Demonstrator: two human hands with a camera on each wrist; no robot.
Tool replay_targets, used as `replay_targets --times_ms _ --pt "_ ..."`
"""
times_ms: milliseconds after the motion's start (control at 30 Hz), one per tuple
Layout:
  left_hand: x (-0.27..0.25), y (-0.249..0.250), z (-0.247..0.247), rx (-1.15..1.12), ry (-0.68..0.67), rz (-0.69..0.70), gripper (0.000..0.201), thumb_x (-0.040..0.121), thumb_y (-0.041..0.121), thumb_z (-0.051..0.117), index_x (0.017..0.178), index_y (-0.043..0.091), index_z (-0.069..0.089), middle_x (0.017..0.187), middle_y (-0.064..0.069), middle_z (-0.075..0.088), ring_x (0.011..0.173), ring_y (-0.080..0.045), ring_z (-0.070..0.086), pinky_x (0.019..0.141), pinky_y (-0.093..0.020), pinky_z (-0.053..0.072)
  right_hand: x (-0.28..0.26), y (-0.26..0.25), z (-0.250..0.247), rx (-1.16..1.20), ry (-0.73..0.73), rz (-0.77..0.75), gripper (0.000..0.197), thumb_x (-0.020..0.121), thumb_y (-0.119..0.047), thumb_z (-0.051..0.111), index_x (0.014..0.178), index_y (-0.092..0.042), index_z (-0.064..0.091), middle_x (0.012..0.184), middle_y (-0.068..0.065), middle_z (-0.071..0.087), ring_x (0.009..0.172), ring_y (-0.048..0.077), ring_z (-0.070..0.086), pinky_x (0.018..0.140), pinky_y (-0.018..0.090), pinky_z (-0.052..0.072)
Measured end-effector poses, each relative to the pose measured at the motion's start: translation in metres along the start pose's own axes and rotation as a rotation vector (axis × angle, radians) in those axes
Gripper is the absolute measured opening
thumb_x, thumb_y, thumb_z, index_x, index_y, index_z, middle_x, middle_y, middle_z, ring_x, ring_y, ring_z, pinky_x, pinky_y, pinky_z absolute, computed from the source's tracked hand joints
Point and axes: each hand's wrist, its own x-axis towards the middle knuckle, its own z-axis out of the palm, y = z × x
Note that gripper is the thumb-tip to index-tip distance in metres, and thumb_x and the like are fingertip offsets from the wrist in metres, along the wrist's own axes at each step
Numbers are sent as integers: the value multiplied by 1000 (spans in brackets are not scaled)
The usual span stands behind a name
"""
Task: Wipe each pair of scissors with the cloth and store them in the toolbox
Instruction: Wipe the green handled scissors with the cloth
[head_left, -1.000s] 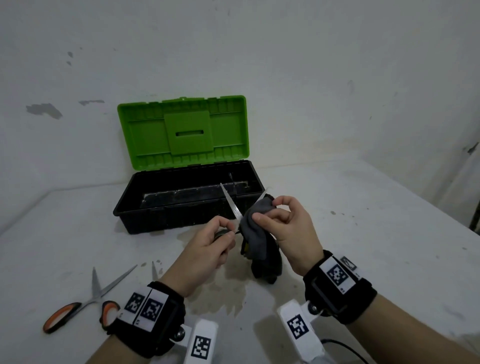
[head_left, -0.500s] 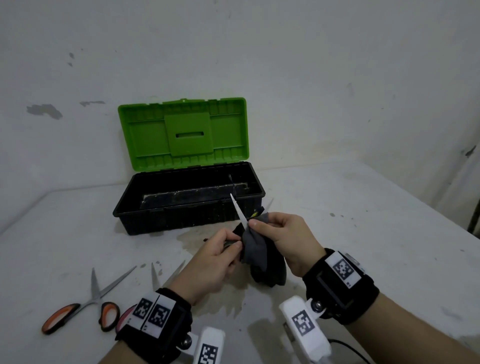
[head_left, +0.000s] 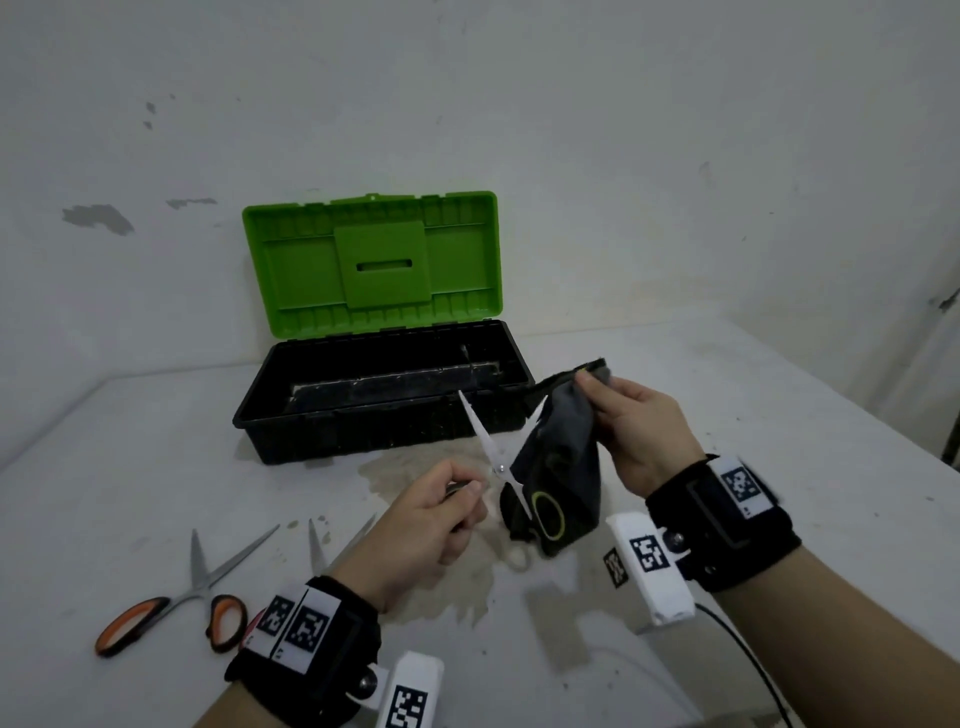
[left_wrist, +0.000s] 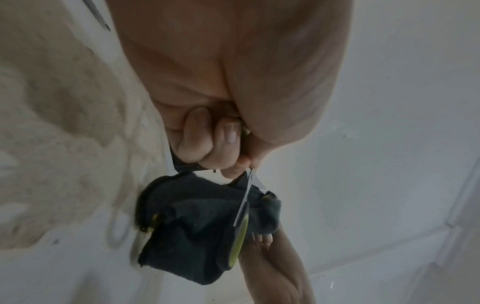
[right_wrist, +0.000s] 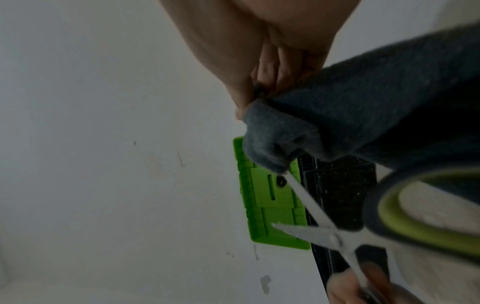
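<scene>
The white table (head_left: 727, 415) is seen to carry everything, with bare surface to the right of the hands and a stained patch under them. At its back, against the wall, the toolbox (head_left: 374, 415) is set with its green lid (head_left: 371, 262) stood upright and its black tray open toward the person; no scissors can be made out inside it. The dark grey cloth (head_left: 563, 452) is held up in front of the tray's right end, pinched at its top edge by the right hand (head_left: 641, 431), the rest left hanging. The green-handled scissors (head_left: 498, 462) are gripped at one handle loop by the curled fingers of the left hand (head_left: 423, 519), blades spread apart and pointing up toward the tray, one tip close against the cloth. Orange-handled scissors (head_left: 171, 605) are left lying open at the near left, and a third pair (head_left: 332, 545) is half hidden behind the left wrist.

The step is judged to be wiping. It would be done best if each blade were folded into the cloth and drawn from pivot to tip, fingers kept behind the fabric and off the edge. The tray rim just behind the tips should be cleared; open room is offered to the right.
</scene>
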Motion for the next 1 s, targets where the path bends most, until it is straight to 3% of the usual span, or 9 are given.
replay_targets --times_ms 67,167,400,600,767,900,1000 --pt "1 -2 -5 -60 20 -15 15 105 13 43 105 5 56 70 -2 49 45 -8 28 41 -18 22 -3 -1 -4 11 -22 41 26 90 -11 66 109 7 67 89 18 72 66 19 69 60 27 58" --pt "5 -3 -9 -131 26 -37 16 105 13 44 106 1 56 68 0 52 44 -8 27 39 -17 23 -17 6 0 -35 -139 135 25 93 -12 62 108 8 66 87 20 71 64 21 69 56 29 58" --pt "11 4 -3 -103 21 -16 15 105 14 43 102 4 54 68 -2 48 44 -8 26 41 -18 20 -27 19 7 -103 -333 196 24 96 0 52 115 6 65 96 20 71 76 19 71 65 23 57" --pt "13 10 1 -17 11 21 15 106 13 42 100 6 53 68 -1 48 45 -9 27 44 -22 18 -28 26 10 -169 -295 200 23 87 -6 68 109 1 69 96 21 71 77 27 70 68 33 58" --pt "14 8 1 12 4 6 14 105 15 44 102 6 55 65 3 51 46 -9 28 45 -23 19 -28 22 10 -218 -277 197 21 90 -9 66 107 2 69 85 16 70 66 19 67 56 25 55" --pt "15 9 2 -38 16 8 14 105 14 46 99 4 55 65 -1 49 44 -9 27 42 -21 19 -28 25 9 -215 -295 199 21 91 -9 65 108 2 69 90 19 71 76 25 67 66 29 57" --pt "15 9 3 -48 50 14 11 103 12 50 105 6 59 67 -3 55 43 -9 32 41 -20 23 -28 29 10 -278 -242 171 9 90 -12 67 94 -6 70 83 17 68 70 23 64 63 29 54"
